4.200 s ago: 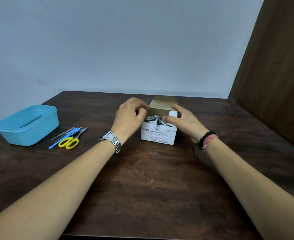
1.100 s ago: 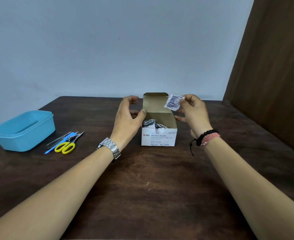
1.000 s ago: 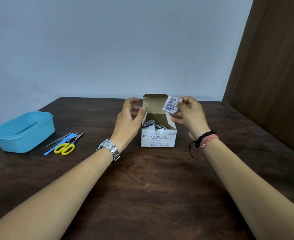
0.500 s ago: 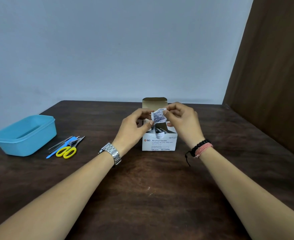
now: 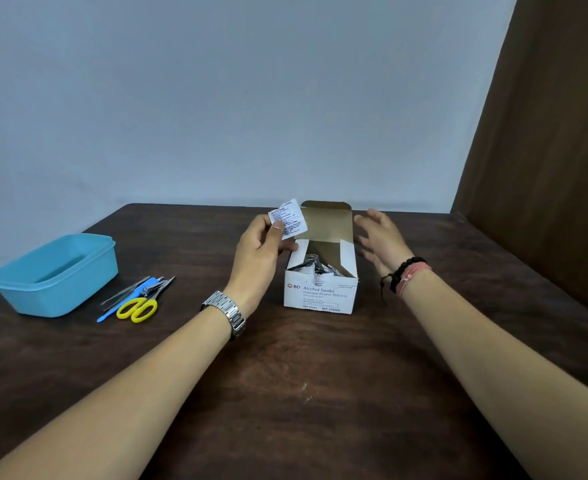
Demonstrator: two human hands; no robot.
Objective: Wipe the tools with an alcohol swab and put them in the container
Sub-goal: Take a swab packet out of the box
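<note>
Paper-foil swab packet [image 5: 287,220] pinched in the left hand [image 5: 261,251], just left of the swab box [image 5: 321,282].
One packet, light and limp: best held by an edge and torn at a corner. Right hand [image 5: 380,242] spread, empty, beside the box. Far left of the left hand: one blue container [image 5: 56,275], one yellow-handled scissors [image 5: 137,309] among several tools, too bunched to count.

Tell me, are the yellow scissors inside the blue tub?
No, the scissors lie on the table beside the tub, with the other tools.

Plain room, home or office unclear: dark wooden table [image 5: 285,393], bare bluish wall [image 5: 216,98], brown panel [image 5: 545,150].
</note>
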